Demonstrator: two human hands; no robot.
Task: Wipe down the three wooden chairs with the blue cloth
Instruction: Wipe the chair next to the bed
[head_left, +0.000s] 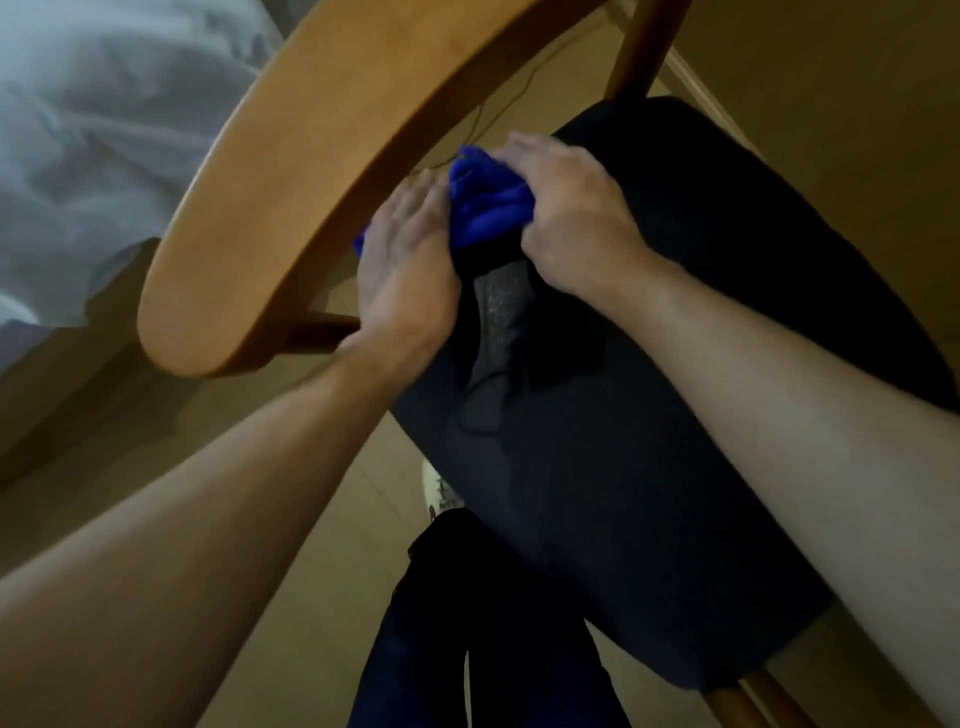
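One wooden chair fills the view: its curved wooden backrest (291, 171) arcs across the upper left and its dark padded seat (675, 415) lies below my arms. The bunched blue cloth (485, 208) rests on the seat's far end, close under the backrest. My left hand (408, 270) presses on the cloth's left part, with a blue corner showing beneath the fingers. Closed over the cloth's right side is my right hand (566, 208). A dark grey patterned piece of fabric (498, 317) lies on the seat between my wrists.
White bedding (88, 130) lies at the upper left, close to the backrest. A beige floor (322, 545) surrounds the chair. My dark trouser leg (467, 649) and a light shoe (436, 493) show below the seat. A chair post (641, 47) rises at top right.
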